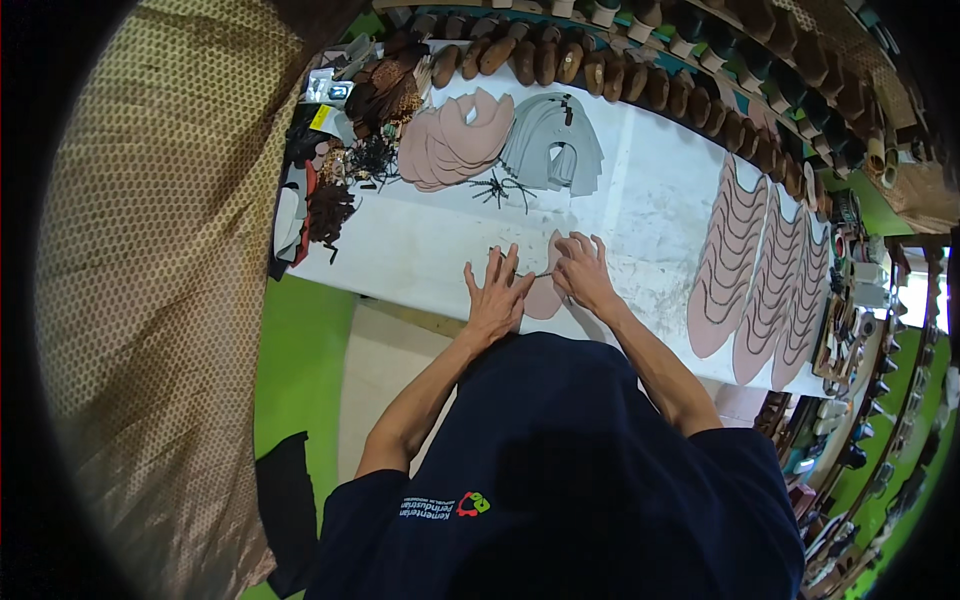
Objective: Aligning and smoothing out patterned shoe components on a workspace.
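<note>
A pink shoe-upper piece (543, 300) lies flat at the near edge of the white table, partly covered by my hands. A thin dark braided strip (541, 275) crosses it. My left hand (495, 300) rests at the left side of the piece with its fingers spread, the index fingertip touching the piece near the strip. My right hand (585, 275) lies over the right side, fingers bent and closed at the strip's end; the exact grip is partly hidden.
Stacked pink pieces (455, 140) and grey pieces (555, 145) lie farther back, with loose dark strips (500, 190) before them. Rows of pink pieces with dark strips (725, 270) cover the right. Shoe lasts (625, 75) line the back; assorted materials (330, 200) crowd the left end.
</note>
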Demonstrator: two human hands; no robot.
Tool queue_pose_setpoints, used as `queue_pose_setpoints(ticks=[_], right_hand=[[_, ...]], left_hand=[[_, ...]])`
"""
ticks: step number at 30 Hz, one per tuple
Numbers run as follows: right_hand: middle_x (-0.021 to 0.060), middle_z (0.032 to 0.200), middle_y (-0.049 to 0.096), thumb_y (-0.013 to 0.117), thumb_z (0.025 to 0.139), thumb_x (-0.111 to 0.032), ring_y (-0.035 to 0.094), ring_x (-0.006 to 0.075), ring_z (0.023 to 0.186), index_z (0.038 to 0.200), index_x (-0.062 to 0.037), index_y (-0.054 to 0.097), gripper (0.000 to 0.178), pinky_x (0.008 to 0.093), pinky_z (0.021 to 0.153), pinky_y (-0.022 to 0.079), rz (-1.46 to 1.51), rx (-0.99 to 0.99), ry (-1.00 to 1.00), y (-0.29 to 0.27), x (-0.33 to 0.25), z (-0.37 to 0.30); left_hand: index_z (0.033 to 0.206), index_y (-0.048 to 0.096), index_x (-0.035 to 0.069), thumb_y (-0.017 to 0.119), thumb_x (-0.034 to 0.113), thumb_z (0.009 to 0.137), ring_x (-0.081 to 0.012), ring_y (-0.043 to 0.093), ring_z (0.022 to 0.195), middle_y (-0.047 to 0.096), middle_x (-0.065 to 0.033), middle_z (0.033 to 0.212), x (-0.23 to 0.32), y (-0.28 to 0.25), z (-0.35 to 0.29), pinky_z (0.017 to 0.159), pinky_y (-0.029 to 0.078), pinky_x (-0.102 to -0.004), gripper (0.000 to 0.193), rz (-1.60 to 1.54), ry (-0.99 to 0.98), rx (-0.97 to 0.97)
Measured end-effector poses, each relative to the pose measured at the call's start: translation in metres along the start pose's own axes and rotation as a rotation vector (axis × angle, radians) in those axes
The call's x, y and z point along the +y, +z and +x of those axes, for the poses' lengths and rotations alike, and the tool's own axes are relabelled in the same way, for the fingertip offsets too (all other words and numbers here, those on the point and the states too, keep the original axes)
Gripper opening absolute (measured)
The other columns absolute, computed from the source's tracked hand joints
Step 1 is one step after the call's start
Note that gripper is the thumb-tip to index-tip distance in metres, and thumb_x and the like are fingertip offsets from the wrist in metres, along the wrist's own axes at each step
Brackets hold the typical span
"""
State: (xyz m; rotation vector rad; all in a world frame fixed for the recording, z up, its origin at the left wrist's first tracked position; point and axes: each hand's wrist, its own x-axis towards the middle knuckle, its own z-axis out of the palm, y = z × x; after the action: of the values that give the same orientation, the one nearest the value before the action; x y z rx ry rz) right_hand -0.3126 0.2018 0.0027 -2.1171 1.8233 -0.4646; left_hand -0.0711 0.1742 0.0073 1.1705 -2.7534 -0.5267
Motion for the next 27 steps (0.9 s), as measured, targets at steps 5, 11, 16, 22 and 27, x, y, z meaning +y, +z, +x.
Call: queue_pose_setpoints(ticks=[5, 11, 16, 22, 27], right_hand=[[0.0077, 0.141, 0.061, 0.07, 0.089, -0.022, 0.043, 0.0334, 0.146, 0.085, -0.0059, 0.078, 0.018, 0.0624, 0.123, 0.024, -0.022, 0.003, -0.01, -0.001, -0.001, 0.003], [0.0072, 0.142, 0.059, 0.073, 0.089, -0.023, 0.041, 0.035, 0.147, 0.084, -0.0075, 0.076, 0.017, 0.0664, 0.122, 0.023, -0.068, 0.028, -0.06, 0.001, 0.004, 0.008], [0.0061, 0.141, 0.062, 0.071, 0.087, -0.021, 0.042, 0.0329, 0.146, 0.083, -0.0072, 0.079, 0.017, 0.064, 0.123, 0.024, -0.055, 0.018, -0.051, -0.001, 0.003, 0.01], [0.0064, 0.14, 0.062, 0.073, 0.087, -0.025, 0.043, 0.0332, 0.145, 0.086, -0.0079, 0.079, 0.018, 0.0646, 0.122, 0.024, -0.065, 0.016, -0.034, -0.001, 0.005, 0.01], [0.0069, 0.142, 0.062, 0.076, 0.089, -0.029, 0.047, 0.033, 0.143, 0.093, -0.0087, 0.079, 0.021, 0.0606, 0.122, 0.026, 0.084, 0.082, 0.071, -0.013, 0.0, -0.002]], left_hand=[[0.147, 0.063, 0.031, 0.067, 0.025, 0.095, -0.0386, 0.015, 0.164, 0.018, -0.0095, 0.179, 0.007, 0.014, -0.004, 0.114, 0.011, -0.0835, 0.052, 0.018, -0.041, 0.032], [0.153, 0.057, 0.034, 0.066, 0.027, 0.096, -0.0383, 0.013, 0.164, 0.016, -0.0093, 0.18, 0.008, 0.02, -0.005, 0.114, 0.011, -0.0839, 0.058, 0.051, -0.037, 0.014], [0.156, 0.053, 0.036, 0.065, 0.028, 0.098, -0.0386, 0.01, 0.165, 0.013, -0.0093, 0.18, 0.012, 0.02, -0.002, 0.114, 0.01, -0.0846, 0.06, 0.066, -0.072, -0.012], [0.157, 0.052, 0.036, 0.064, 0.028, 0.099, -0.0393, 0.01, 0.165, 0.011, -0.0098, 0.181, 0.016, 0.026, -0.005, 0.114, 0.009, -0.0849, 0.06, 0.082, -0.093, -0.049], [0.16, 0.048, 0.038, 0.061, 0.031, 0.103, -0.0403, 0.011, 0.164, 0.01, -0.0106, 0.181, 0.018, 0.027, -0.005, 0.113, 0.008, -0.0863, 0.059, 0.031, -0.125, -0.061]])
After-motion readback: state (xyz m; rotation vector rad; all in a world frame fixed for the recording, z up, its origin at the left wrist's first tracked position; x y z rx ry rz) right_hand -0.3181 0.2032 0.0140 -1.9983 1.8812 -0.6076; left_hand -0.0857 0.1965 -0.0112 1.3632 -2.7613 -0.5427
